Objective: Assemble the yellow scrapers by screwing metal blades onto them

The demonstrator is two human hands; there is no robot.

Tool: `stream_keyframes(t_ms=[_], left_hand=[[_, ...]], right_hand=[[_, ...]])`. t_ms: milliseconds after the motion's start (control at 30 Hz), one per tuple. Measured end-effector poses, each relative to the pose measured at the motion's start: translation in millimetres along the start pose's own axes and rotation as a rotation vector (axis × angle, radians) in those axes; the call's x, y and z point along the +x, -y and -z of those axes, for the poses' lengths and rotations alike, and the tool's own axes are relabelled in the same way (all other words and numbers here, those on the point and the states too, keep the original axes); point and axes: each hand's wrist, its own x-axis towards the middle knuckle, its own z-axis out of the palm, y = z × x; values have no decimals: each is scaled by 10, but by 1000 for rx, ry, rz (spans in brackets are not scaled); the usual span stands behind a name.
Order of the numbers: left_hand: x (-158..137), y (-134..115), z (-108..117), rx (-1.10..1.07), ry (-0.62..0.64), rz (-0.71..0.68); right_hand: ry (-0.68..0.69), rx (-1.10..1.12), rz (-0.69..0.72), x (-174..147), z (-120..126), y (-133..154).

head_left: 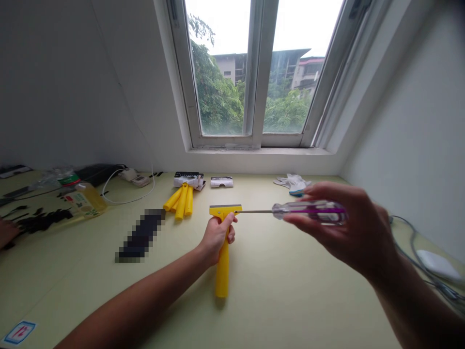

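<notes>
A yellow scraper [222,276] with a metal blade along its head is gripped in my left hand [216,237], fingers wrapped round it just below the head. Its handle points toward me. My right hand [358,232] is closed on a screwdriver [314,213] with a clear and purple handle. The screwdriver's shaft lies level, and its tip meets the right side of the scraper head, by a screw there. Another screw shows on the head's left side. My left thumb lies close to the tip.
Several yellow handles [179,201] lie beside small printed packets [189,179]. A white glove [292,183] is at the back. On the left are a bottle of yellow liquid [85,196] and another person's hand [7,230]; cables [414,242] and a white box [438,264] are right.
</notes>
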Motion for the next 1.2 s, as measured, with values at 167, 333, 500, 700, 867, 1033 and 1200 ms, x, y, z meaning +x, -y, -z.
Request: stream_keyframes(t_ms=[167, 333, 500, 700, 867, 1033, 1200], left_hand=[[42, -9, 18, 69, -59, -24], [59, -70, 27, 168, -69, -108], [78, -80, 44, 209, -102, -111], [85, -116, 33, 193, -125, -152], [111, -125, 43, 165, -135, -160], [182, -125, 110, 166, -180, -187], [232, -135, 164, 177, -195, -207]], right_hand=[[94, -64, -96, 38, 11, 23], [41, -88, -124, 73, 91, -22], [221, -41, -104, 96, 126, -130], [123, -106, -146, 95, 116, -191], [72, -51, -98, 57, 40, -193], [143, -46, -97, 65, -47, -211], [118, -133, -191, 70, -77, -274]])
